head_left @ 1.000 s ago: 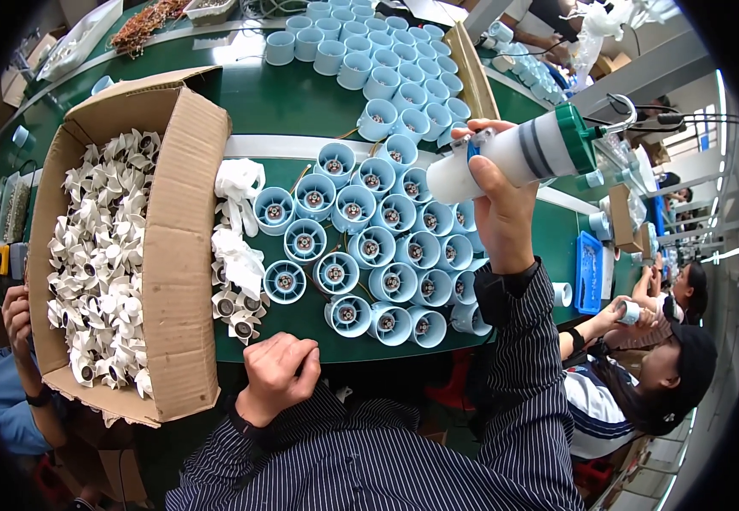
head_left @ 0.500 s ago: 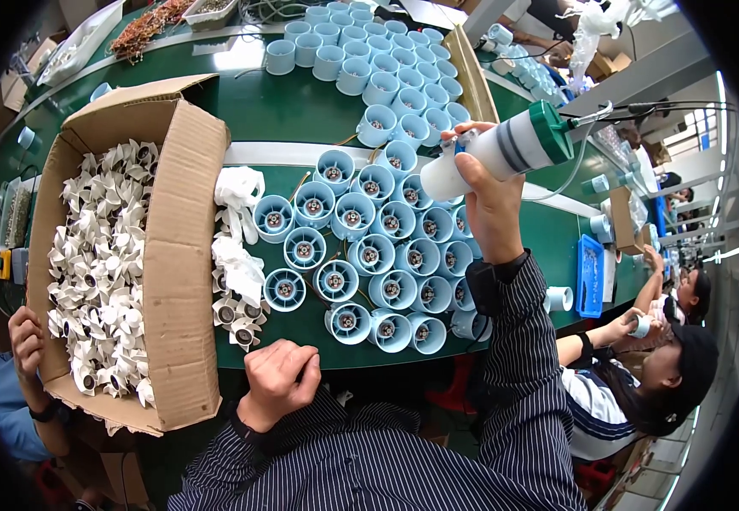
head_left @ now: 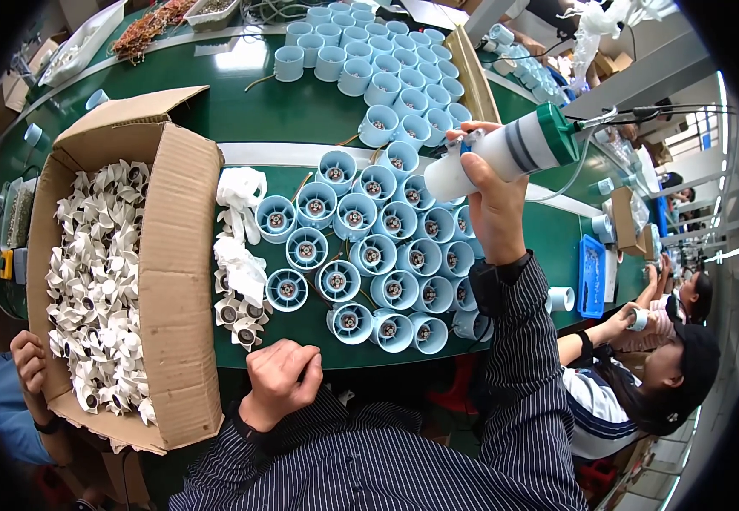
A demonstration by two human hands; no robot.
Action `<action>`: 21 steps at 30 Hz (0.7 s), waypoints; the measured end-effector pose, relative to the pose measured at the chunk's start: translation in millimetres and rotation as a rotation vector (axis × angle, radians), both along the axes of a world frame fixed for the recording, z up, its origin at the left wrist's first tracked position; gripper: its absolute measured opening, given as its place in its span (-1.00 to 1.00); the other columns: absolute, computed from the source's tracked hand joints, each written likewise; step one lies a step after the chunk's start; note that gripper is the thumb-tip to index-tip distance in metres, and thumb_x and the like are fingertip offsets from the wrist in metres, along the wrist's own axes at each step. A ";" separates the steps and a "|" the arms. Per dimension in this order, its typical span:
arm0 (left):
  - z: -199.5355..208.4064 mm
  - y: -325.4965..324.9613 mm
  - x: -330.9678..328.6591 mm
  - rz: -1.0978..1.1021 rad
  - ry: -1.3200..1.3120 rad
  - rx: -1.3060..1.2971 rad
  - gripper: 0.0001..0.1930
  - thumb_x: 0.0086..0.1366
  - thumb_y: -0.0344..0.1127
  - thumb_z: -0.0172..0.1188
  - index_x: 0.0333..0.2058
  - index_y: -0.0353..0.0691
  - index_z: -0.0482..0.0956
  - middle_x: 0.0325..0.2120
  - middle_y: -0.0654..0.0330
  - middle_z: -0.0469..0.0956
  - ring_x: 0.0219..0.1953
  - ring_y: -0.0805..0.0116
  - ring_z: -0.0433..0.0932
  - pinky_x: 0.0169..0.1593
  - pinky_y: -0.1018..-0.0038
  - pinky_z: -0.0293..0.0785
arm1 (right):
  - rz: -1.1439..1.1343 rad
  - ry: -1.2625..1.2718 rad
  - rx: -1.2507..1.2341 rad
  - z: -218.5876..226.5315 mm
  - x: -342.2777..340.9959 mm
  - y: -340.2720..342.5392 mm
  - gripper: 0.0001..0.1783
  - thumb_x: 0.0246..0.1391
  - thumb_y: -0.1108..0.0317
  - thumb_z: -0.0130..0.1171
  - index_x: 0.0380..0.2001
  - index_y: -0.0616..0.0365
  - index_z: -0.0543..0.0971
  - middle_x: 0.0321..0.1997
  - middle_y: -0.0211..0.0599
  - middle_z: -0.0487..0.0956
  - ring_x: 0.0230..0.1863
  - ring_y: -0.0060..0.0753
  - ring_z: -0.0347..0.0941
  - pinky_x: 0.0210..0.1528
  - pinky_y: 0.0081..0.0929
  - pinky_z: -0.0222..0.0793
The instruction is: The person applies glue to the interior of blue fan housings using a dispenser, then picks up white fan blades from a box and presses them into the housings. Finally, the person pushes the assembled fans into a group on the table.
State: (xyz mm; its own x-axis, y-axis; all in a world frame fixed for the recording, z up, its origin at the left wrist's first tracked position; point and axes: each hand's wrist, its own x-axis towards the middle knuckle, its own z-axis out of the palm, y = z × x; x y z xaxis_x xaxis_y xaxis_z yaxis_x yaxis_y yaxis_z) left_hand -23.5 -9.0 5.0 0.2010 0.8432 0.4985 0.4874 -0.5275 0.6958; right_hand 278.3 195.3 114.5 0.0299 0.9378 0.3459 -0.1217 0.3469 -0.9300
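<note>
One white, green-capped cylinder (head_left: 512, 152) was gripped in the right hand (head_left: 497, 198), over more than twenty light-blue cups (head_left: 373, 255). The left hand (head_left: 282, 380), loosely fisted, was near one green table (head_left: 301, 328) and one carton (head_left: 180, 289) of white impellers (head_left: 101, 281).

The green worktop (head_left: 241, 106) has a white strip (head_left: 297, 154) across it. A red seat (head_left: 461, 390) sits below. Far right are a bright window (head_left: 695, 136) and long lights (head_left: 720, 98).

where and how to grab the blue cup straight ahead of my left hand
The blue cup is probably best gripped by its round outer wall, from the front: it stands open end up, and no other cup blocks the side facing the left hand.
</note>
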 end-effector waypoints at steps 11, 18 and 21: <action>6.3 -1.1 -3.4 0.001 -0.008 0.006 -0.86 0.10 -0.55 0.36 -0.33 -0.27 0.64 -0.60 0.16 0.55 -0.62 0.18 0.55 -0.52 0.32 0.45 | 0.005 0.031 0.034 16.4 -10.8 23.2 -0.51 0.21 0.54 0.39 0.18 0.26 0.51 0.19 -0.14 0.61 0.24 -0.22 0.63 0.35 -0.17 0.53; 8.7 1.6 -6.0 -0.005 -0.018 0.004 -0.84 0.10 -0.56 0.36 -0.32 -0.27 0.64 -0.60 0.17 0.54 -0.62 0.18 0.55 -0.52 0.32 0.45 | 0.024 -0.046 0.024 9.5 -25.2 44.3 -0.53 0.25 0.51 0.35 0.20 0.24 0.49 0.18 -0.18 0.59 0.27 -0.22 0.59 0.41 -0.19 0.45; 8.8 3.0 -6.9 -0.007 -0.021 0.002 -0.84 0.10 -0.56 0.36 -0.32 -0.27 0.64 -0.61 0.17 0.53 -0.62 0.18 0.55 -0.52 0.32 0.44 | 0.048 -0.038 0.019 2.5 -28.7 49.7 -0.54 0.24 0.56 0.35 0.18 0.23 0.50 0.18 -0.19 0.59 0.26 -0.21 0.60 0.41 -0.19 0.45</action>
State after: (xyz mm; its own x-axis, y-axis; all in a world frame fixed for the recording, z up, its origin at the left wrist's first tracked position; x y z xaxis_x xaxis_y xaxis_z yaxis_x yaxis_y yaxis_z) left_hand -30.4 -6.0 13.8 0.1968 0.8410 0.5040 0.4691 -0.5321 0.7048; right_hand 249.5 245.1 117.0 -0.0284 0.9312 0.3634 -0.1028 0.3589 -0.9277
